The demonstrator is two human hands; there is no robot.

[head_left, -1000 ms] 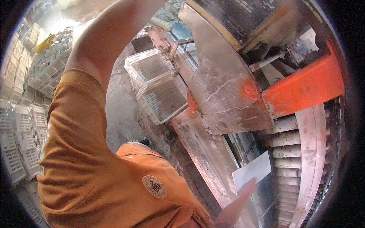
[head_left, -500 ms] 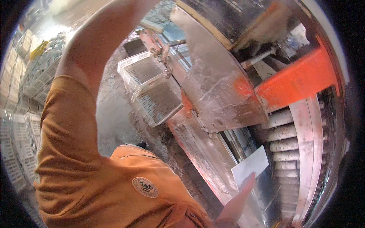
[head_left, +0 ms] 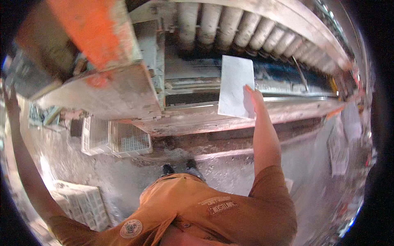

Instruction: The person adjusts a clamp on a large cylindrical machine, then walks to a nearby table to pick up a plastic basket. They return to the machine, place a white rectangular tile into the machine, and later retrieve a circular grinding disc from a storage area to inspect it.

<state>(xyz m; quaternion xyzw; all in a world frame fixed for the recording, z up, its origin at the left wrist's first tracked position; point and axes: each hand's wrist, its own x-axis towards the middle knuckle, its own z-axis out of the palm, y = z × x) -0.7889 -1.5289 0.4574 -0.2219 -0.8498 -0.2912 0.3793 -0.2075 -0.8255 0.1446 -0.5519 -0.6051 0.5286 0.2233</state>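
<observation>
- View swung round; white panel (head_left: pixel 233 84) now right of centre, in front of rollers (head_left: pixel 230 26), over machine ledge (head_left: pixel 186 121).
- Right hand (head_left: pixel 254 98): fingers pinching panel's right edge. Left hand (head_left: pixel 10 94): blurred, can't tell.
- Probably light, stiff, brittle; hold by edges.
- Flat, rectangular, plain.

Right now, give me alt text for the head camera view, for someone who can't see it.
A person's right hand holds a white rectangular panel near a row of worn rollers. The left hand is blurred at the far left rim, and perforated white crates sit on the grey floor.
</observation>
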